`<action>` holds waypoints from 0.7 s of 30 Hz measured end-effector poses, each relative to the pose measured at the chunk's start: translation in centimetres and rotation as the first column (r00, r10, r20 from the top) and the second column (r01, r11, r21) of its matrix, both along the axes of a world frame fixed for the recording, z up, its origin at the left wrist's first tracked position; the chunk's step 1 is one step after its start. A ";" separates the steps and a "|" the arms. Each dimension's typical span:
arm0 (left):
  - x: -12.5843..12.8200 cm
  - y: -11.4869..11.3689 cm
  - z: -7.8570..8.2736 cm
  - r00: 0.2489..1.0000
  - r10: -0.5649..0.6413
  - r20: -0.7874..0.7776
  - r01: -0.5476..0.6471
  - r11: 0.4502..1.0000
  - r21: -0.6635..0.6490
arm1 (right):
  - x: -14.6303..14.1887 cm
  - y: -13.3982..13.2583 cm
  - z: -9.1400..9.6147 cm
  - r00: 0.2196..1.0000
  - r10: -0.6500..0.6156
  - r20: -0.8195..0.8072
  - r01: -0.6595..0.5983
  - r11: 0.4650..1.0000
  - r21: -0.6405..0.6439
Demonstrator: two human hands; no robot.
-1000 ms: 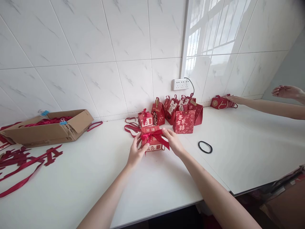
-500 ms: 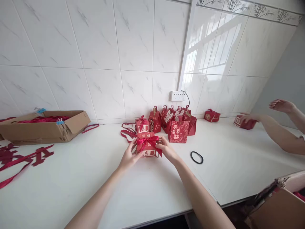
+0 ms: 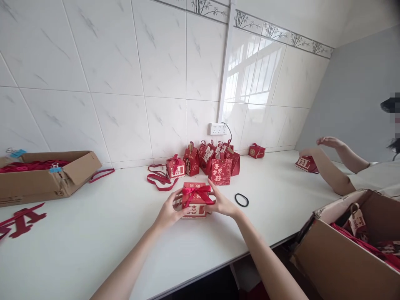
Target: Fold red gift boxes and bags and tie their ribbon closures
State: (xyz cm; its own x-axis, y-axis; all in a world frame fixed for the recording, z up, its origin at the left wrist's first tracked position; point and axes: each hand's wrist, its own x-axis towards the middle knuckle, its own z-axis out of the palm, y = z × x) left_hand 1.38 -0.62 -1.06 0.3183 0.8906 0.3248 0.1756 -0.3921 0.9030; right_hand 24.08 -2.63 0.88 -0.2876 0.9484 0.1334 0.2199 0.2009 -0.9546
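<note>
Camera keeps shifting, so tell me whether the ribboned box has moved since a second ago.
Yes. The ribboned box came toward the person, away from the small box behind it.

My left grip (image 3: 170,210) and right grip (image 3: 220,203) hide the sides of the gift box (image 3: 193,208) from me; the left carton (image 3: 37,185) and right carton (image 3: 328,258) run off frame.

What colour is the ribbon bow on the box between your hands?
Red, a satin ribbon bow tied atop the small red cardboard box; head view.
</note>
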 end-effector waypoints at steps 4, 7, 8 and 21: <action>1.5 -1.6 -0.2 0.978 -0.196 -0.068 0.201 0.976 0.079 | 2.4 -3.2 -0.2 0.985 -0.086 0.149 0.064 0.988 0.143; 1.7 -2.4 -0.5 0.940 -0.262 -0.217 0.295 0.946 0.135 | 3.8 -6.5 -0.8 0.936 -0.279 0.213 0.204 0.927 0.316; 1.7 -2.5 -0.6 0.927 -0.252 -0.279 0.302 0.941 0.153 | 4.4 -7.8 -1.0 0.907 -0.356 0.224 0.248 0.884 0.397; 0.6 0.0 -2.6 0.823 0.042 -0.566 0.224 0.892 0.392 | 11.8 -21.8 3.7 0.405 -0.878 0.255 0.393 0.418 0.819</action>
